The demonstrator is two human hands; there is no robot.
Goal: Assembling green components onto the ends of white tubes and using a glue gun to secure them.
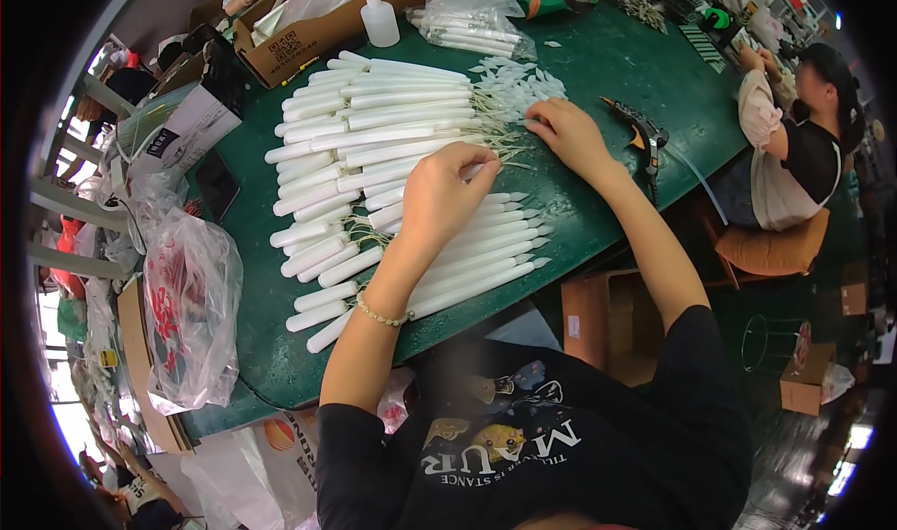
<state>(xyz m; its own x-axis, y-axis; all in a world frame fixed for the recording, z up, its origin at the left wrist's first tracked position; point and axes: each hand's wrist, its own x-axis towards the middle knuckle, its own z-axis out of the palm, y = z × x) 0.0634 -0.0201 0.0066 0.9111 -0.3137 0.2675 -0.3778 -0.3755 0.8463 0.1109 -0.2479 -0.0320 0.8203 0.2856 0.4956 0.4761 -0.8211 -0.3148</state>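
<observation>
My left hand [447, 192] is closed in a pinch above the white candle sticks [322, 193]. What lies between its fingers is mostly hidden. My right hand [572, 136] reaches to the edge of a heap of translucent flame-shaped tips [519, 86], thumb and fingertips drawn together; anything in them is too small to make out. Thin wires [495, 128] stick out from the ends of many sticks, between both hands. Below my left hand lies a row of white candles with pointed tips [495, 266].
Black-and-orange pliers [645, 137] lie right of my right hand. Behind stand a white squeeze bottle [380, 21], a bag of sticks [472, 30] and a cardboard box [290, 39]. Plastic bags [192, 306] and a dark phone-like slab [217, 184] are at left. Another person [794, 137] sits at right.
</observation>
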